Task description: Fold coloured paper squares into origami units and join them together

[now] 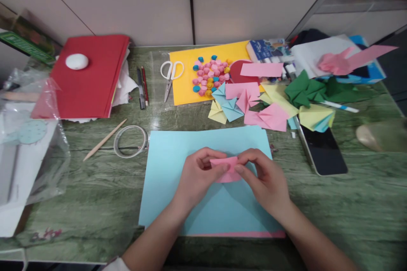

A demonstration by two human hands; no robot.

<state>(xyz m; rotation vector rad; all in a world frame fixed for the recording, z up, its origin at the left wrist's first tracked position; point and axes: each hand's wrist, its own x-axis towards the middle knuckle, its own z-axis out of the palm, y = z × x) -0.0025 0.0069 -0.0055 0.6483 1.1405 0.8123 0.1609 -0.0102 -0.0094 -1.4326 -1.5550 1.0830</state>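
Note:
A small folded piece of pink paper [229, 174] is held up between both hands in the head view. My left hand [202, 173] pinches its left part, thumb on the near face and fingers behind. At the right end, the thumb and forefinger of my right hand [265, 180] grip the same piece. Beneath the hands lies a light blue sheet [171, 169], with a pink edge showing under its front side. Beyond the sheet are several folded paper pieces, among them a pink one [267, 116], a light blue one [232, 109] and a dark green one [305, 89].
White-handled scissors [170, 78] lie partly on a yellow sheet [182, 93] bearing several small coloured paper rolls [210, 76]. Left are a tape roll [115, 146], a pointed wooden stick [104, 140], pens [141, 89] and a red folder [89, 89]. A phone [324, 150] lies right.

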